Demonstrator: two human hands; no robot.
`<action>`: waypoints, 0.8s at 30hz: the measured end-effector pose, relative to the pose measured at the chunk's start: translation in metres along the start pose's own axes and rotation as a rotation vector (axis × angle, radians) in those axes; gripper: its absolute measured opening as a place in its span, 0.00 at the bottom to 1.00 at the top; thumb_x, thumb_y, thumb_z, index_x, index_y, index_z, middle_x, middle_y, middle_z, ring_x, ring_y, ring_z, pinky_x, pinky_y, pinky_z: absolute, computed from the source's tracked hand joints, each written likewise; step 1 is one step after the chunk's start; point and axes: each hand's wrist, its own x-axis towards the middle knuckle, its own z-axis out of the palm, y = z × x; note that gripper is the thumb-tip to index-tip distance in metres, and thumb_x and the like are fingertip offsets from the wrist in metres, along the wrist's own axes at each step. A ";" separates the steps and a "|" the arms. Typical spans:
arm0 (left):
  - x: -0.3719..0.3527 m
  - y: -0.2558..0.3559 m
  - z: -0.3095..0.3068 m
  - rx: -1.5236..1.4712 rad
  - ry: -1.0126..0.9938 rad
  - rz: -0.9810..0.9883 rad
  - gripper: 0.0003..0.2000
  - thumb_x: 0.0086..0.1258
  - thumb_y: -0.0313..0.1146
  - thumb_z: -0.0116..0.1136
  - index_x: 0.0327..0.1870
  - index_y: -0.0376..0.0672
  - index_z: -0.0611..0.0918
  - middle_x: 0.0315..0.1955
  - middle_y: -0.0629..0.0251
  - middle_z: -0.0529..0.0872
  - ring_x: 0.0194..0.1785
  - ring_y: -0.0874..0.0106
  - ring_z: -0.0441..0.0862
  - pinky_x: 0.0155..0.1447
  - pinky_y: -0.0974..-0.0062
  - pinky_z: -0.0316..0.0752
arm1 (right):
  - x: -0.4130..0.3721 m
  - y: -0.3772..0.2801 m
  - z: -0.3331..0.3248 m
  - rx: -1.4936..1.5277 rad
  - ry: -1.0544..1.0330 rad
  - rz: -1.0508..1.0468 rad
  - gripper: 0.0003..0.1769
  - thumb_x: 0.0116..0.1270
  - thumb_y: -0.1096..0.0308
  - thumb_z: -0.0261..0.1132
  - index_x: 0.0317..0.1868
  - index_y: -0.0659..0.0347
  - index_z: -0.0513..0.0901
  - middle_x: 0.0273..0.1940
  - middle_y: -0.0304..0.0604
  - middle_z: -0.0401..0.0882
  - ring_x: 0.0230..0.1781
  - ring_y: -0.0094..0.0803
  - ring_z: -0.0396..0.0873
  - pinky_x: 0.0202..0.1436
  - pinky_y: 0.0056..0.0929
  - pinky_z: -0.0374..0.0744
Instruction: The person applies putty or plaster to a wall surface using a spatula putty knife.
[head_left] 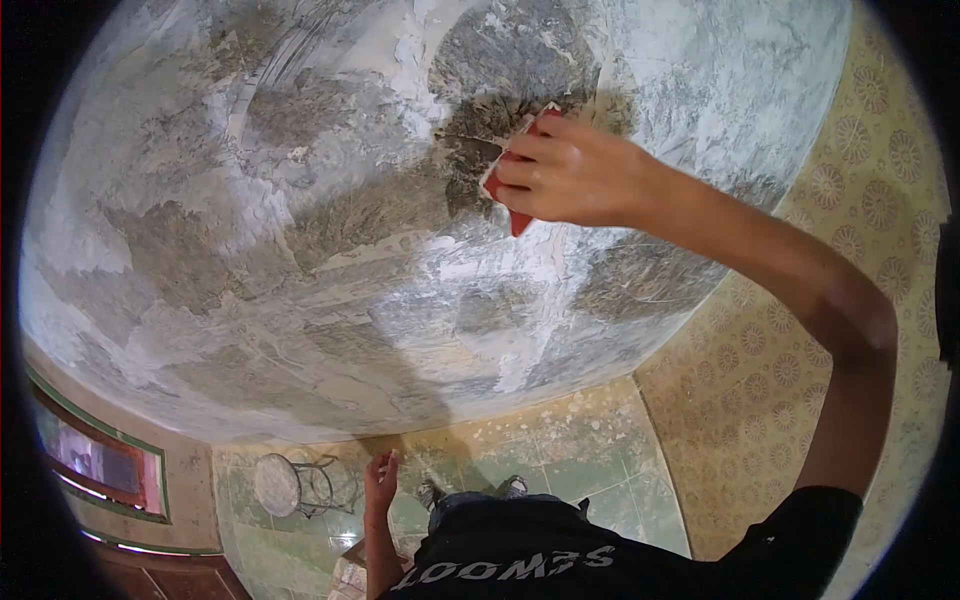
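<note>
My right hand (582, 175) is closed on a flat red scraper (521, 222) with a whitish, smeared edge. That edge is against the patchy grey and white wall (330, 200), over a dark, rough spot. My fingers cover much of the scraper. Low beside my body, my left hand (381, 480) hangs with its fingers loosely bent and apart, and I make out no object in it. It is small in view, above the green tiled floor.
A round stool (278, 485) with metal legs stands on the floor tiles (590, 490) at the lower left. Patterned yellowish wall covering (740, 390) meets the patchy wall on the right. A window (95, 455) with a wooden frame is at the far left.
</note>
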 end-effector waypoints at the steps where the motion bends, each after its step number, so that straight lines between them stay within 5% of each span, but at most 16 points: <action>1: 0.004 -0.008 -0.002 0.003 -0.035 0.024 0.15 0.77 0.44 0.61 0.48 0.40 0.86 0.36 0.62 0.89 0.42 0.71 0.86 0.42 0.73 0.76 | -0.012 -0.007 0.008 -0.020 0.082 0.049 0.12 0.59 0.67 0.71 0.45 0.51 0.89 0.47 0.31 0.85 0.51 0.30 0.82 0.57 0.32 0.81; 5: 0.013 -0.028 0.001 0.043 -0.063 0.089 0.16 0.76 0.44 0.61 0.49 0.40 0.85 0.35 0.61 0.89 0.40 0.70 0.86 0.43 0.72 0.77 | -0.052 -0.034 0.057 -0.088 0.348 0.168 0.15 0.56 0.63 0.72 0.44 0.59 0.87 0.51 0.39 0.84 0.59 0.34 0.79 0.65 0.42 0.76; 11: 0.006 0.006 -0.013 -0.008 -0.089 -0.032 0.17 0.78 0.47 0.58 0.46 0.41 0.84 0.37 0.64 0.88 0.44 0.72 0.84 0.49 0.67 0.77 | -0.089 -0.072 0.073 0.024 0.237 0.340 0.23 0.53 0.69 0.72 0.53 0.55 0.86 0.62 0.38 0.81 0.69 0.36 0.74 0.70 0.44 0.76; 14: 0.002 -0.001 -0.018 0.040 -0.118 -0.026 0.17 0.78 0.48 0.58 0.47 0.41 0.85 0.38 0.64 0.89 0.46 0.71 0.84 0.49 0.68 0.77 | -0.079 -0.068 0.051 0.221 0.495 0.587 0.24 0.61 0.74 0.71 0.59 0.48 0.85 0.53 0.42 0.87 0.54 0.35 0.86 0.50 0.36 0.89; 17: 0.000 -0.004 -0.020 0.065 -0.083 0.007 0.17 0.77 0.46 0.60 0.47 0.38 0.85 0.38 0.61 0.89 0.41 0.70 0.85 0.43 0.71 0.77 | -0.060 -0.038 0.014 0.590 0.737 0.852 0.19 0.70 0.73 0.66 0.59 0.48 0.85 0.46 0.44 0.89 0.42 0.32 0.89 0.38 0.32 0.89; 20: 0.003 -0.009 -0.021 0.088 -0.065 0.027 0.17 0.76 0.47 0.60 0.47 0.39 0.86 0.38 0.62 0.89 0.42 0.70 0.86 0.42 0.71 0.76 | -0.060 0.021 -0.005 0.711 0.550 0.836 0.16 0.73 0.65 0.66 0.58 0.58 0.85 0.43 0.49 0.89 0.32 0.34 0.86 0.38 0.32 0.84; 24: 0.009 -0.014 -0.020 0.050 -0.060 0.036 0.18 0.76 0.47 0.60 0.46 0.39 0.86 0.37 0.62 0.89 0.43 0.71 0.85 0.41 0.71 0.76 | -0.046 0.077 -0.015 0.781 0.278 0.751 0.18 0.71 0.61 0.67 0.56 0.61 0.85 0.43 0.51 0.88 0.37 0.39 0.87 0.46 0.35 0.84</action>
